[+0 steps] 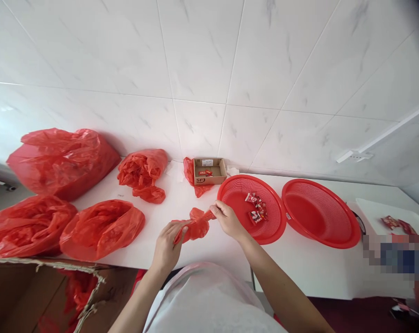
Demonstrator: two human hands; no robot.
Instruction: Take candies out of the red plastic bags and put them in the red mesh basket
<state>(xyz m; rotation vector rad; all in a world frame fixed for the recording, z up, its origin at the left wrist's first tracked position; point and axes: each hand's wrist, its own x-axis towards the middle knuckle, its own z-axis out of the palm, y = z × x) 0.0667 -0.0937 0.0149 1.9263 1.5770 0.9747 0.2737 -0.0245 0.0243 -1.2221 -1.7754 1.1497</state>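
You've got the bag (199, 226) strung between both hands over the table (174, 199), one end pinched in your left hand (166, 243) and the other in your right hand (226, 218). Taking that bag as the clock's center, the box (216, 180) is roughly at 12, the basket (234, 209) with a few candies (254, 215) is around 3 by your right hand, and a crumpled sack (100, 229) sits at 9.

Bright glare at left, wide-angle edge distortion
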